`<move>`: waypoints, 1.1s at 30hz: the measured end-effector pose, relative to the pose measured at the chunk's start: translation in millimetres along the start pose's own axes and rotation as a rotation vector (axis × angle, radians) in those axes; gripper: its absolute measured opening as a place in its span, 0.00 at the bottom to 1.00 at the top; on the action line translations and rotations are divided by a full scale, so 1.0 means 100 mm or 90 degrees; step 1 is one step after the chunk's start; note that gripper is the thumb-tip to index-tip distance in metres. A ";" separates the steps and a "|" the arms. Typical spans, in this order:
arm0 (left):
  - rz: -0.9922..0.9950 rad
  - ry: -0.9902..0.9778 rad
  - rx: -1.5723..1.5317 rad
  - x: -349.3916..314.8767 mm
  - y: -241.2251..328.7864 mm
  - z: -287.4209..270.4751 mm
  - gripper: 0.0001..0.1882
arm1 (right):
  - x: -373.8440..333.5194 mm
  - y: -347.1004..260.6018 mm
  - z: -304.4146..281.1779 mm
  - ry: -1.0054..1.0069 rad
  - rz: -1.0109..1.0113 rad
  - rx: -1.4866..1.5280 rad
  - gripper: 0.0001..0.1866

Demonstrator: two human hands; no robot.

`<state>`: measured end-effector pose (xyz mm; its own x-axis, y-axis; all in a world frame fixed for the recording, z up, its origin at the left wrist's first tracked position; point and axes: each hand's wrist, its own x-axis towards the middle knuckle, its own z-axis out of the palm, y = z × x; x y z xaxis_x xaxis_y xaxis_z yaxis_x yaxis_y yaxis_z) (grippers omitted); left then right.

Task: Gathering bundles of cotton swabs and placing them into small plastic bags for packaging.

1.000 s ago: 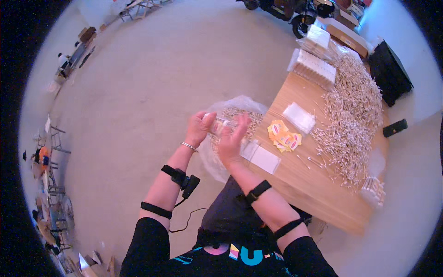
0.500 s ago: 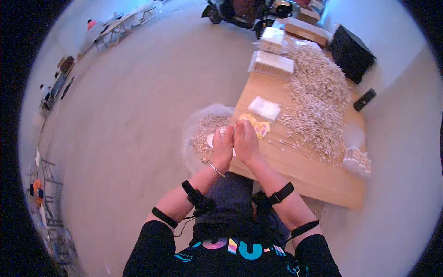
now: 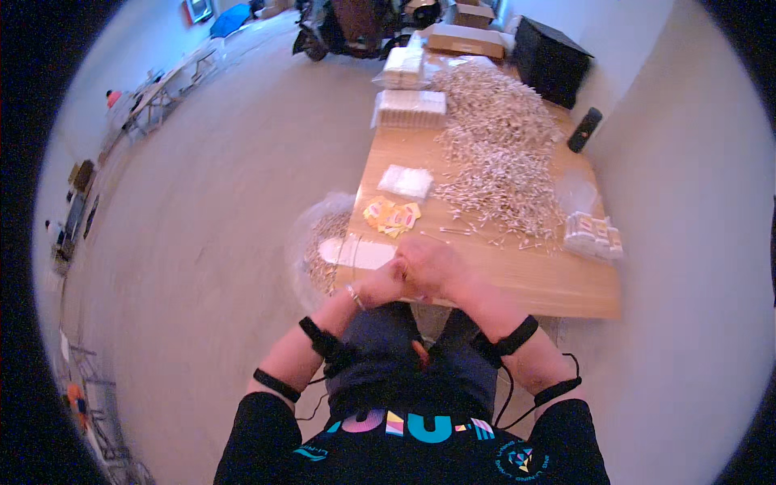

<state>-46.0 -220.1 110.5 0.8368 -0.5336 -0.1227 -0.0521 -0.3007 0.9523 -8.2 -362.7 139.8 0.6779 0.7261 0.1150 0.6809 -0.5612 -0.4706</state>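
My left hand (image 3: 381,284) and my right hand (image 3: 435,265) meet at the near edge of the wooden table (image 3: 525,291). Their fingers are curled against each other, and whatever lies between them is hidden; the right hand is slightly blurred. Beside the left hand, a flat white strip with a rounded end (image 3: 356,252) juts past the table's left edge. Beyond it lie several loose yellow cards (image 3: 392,216) and a stack of clear plastic bags (image 3: 406,182). A big heap of cotton swabs (image 3: 501,153) spreads over the table's middle and far part.
Below the table's left edge stands a clear bag of cotton swabs (image 3: 311,242). Small filled packs (image 3: 594,234) sit at the right edge. Bundled packs (image 3: 412,107), an open carton (image 3: 465,39) and a black box (image 3: 551,61) are farther back. A scooter (image 3: 356,28) stands beyond.
My hands have gone from upright, palms facing around a bundle of swabs, to curled together. They now sit right of the white strip, which shows more fully. The view has shifted.
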 end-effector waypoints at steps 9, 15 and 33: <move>0.102 0.005 -0.006 0.06 -0.39 0.27 0.15 | -0.23 -0.16 -0.13 -0.191 0.118 0.129 0.21; 0.064 0.056 -0.132 -0.01 -0.21 0.42 0.12 | -0.46 0.12 0.32 0.143 0.006 0.182 0.20; 0.064 0.112 -0.145 -0.06 0.00 0.27 0.08 | -0.57 -0.04 -0.16 0.347 -0.100 0.082 0.05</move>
<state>-66.2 -238.2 103.3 0.9163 -0.4004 0.0065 -0.0324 -0.0581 0.9978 -45.2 -408.8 149.1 0.6389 0.4692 0.6097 0.7693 -0.3855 -0.5095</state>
